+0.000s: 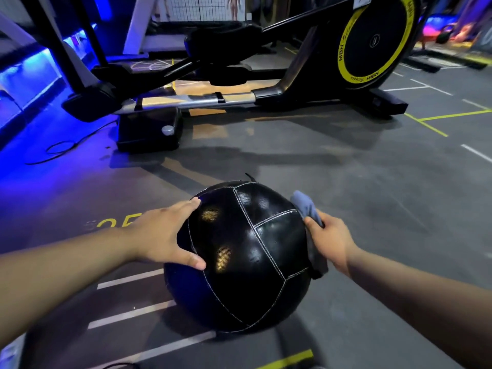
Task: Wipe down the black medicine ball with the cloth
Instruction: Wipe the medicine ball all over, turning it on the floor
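Observation:
The black medicine ball (247, 259), shiny with white stitched seams, rests on the grey gym floor in the lower middle of the view. My left hand (165, 235) lies flat on its upper left side, fingers spread and thumb pressing the surface. My right hand (328, 242) is at the ball's right side, closed on a grey-blue cloth (306, 207). The cloth's bunched end sticks up past my fingers against the ball's upper right; another part hangs down behind the ball's right edge.
A black elliptical trainer (239, 83) with a yellow-ringed flywheel (372, 41) stands just beyond the ball. A black cable (62, 147) loops on the floor at the left under blue light. White and yellow lines mark the grey floor (386, 195).

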Demonstrator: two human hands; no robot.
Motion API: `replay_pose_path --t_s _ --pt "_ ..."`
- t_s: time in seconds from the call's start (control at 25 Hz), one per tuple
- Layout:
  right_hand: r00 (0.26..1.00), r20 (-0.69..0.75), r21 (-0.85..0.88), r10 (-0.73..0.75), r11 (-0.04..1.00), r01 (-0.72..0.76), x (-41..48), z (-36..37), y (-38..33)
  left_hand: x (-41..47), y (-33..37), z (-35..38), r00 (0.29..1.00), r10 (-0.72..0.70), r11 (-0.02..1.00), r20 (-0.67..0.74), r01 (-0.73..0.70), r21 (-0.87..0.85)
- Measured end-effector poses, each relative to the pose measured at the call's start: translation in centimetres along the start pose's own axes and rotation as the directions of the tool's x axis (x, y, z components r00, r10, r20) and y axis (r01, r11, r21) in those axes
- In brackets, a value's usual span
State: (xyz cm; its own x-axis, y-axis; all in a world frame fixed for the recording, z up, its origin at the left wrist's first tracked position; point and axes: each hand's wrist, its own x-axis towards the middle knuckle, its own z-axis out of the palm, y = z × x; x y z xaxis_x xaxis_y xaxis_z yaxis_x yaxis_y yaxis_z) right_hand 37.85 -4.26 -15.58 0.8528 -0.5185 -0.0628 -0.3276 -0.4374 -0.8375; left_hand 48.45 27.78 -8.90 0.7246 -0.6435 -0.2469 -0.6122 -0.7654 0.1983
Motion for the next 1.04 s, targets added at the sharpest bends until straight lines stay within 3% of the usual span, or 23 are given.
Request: replay_pose_path --t_s 0.04,0.12,0.2,0.24,0.32,0.4,0.48,0.52,0.56,0.64,0.72,0.8,0.84,0.92,1.0,1.04 --pt "0.995 0.024 0.049 0.097 0.994 -0.098 0.4 -0.2 0.5 -0.1 0.1 0.1 1.000 -0.002 1.000 0.001 0.002 -0.006" --pt "0.995 0.009 0.085 0.102 0.991 -0.103 -0.1 0.1 0.4 -0.2 0.0 0.2 1.000 -0.005 1.000 0.000 0.005 -0.012" --pt "0.986 -0.072 -0.004 -0.152 0.988 0.152 -1.8 1.0 -1.0 -0.4 -0.5 0.3 1.000 -0.018 0.999 0.010 0.018 -0.027" --pt "0.926 -0.090 -0.089 -0.367 0.929 0.360 -3.0 1.6 -2.0 -0.5 -0.7 0.3 1.000 -0.021 0.999 0.017 0.022 -0.033" --pt "0.716 0.025 -0.261 -0.698 0.686 0.679 -5.4 2.9 -3.9 -0.9 -0.8 0.3 0.999 -0.028 0.999 0.032 0.029 -0.035" --pt "0.517 0.264 -0.388 -0.814 0.402 0.830 -6.5 4.3 -5.0 -1.3 -0.5 0.3 0.999 -0.039 0.999 0.031 0.040 -0.023" --pt "0.445 0.439 -0.445 -0.780 0.241 0.862 -6.3 4.6 -5.3 -1.6 -0.5 0.5 0.999 -0.042 0.999 0.028 0.043 -0.016" --pt "0.437 0.445 -0.479 -0.782 0.204 0.854 -5.9 4.3 -5.0 -1.6 -0.6 0.5 0.999 -0.041 0.999 0.028 0.041 -0.015" --pt "0.459 0.400 -0.511 -0.793 0.223 0.830 -5.4 3.8 -4.4 -1.6 -0.8 0.6 0.999 -0.039 0.999 0.023 0.039 -0.013" --pt "0.607 0.205 -0.485 -0.768 0.459 0.744 -4.3 2.6 -3.3 -1.1 -1.2 0.6 0.999 -0.034 0.999 0.019 0.034 -0.011" --pt "0.834 0.060 -0.409 -0.548 0.749 0.522 -2.3 0.9 -2.0 -0.7 -1.0 0.7 1.000 -0.022 1.000 0.014 0.022 -0.014" --pt "0.962 0.028 -0.394 -0.272 0.881 0.261 -0.6 -0.9 -0.3 -0.5 -1.0 0.8 1.000 -0.018 1.000 0.018 0.018 -0.021" --pt "0.969 0.031 -0.368 -0.245 0.898 0.239 -0.4 -1.3 0.6 -0.5 -1.3 0.7 0.999 -0.023 0.999 0.030 0.024 -0.034" --pt "0.943 -0.017 -0.258 -0.334 0.912 0.318 -1.6 -0.8 0.5 -0.6 -2.3 0.2 0.998 -0.051 0.986 0.026 0.054 -0.158" --pt "0.863 -0.054 -0.215 -0.502 0.850 0.481 -3.4 1.1 -1.2 -0.8 -3.0 -0.2 0.993 -0.104 0.929 -0.058 0.076 -0.363" --pt "0.794 -0.021 -0.258 -0.608 0.770 0.583 -4.2 2.1 -2.1 -0.6 -3.0 -0.1 0.988 -0.113 0.898 -0.103 0.058 -0.436"
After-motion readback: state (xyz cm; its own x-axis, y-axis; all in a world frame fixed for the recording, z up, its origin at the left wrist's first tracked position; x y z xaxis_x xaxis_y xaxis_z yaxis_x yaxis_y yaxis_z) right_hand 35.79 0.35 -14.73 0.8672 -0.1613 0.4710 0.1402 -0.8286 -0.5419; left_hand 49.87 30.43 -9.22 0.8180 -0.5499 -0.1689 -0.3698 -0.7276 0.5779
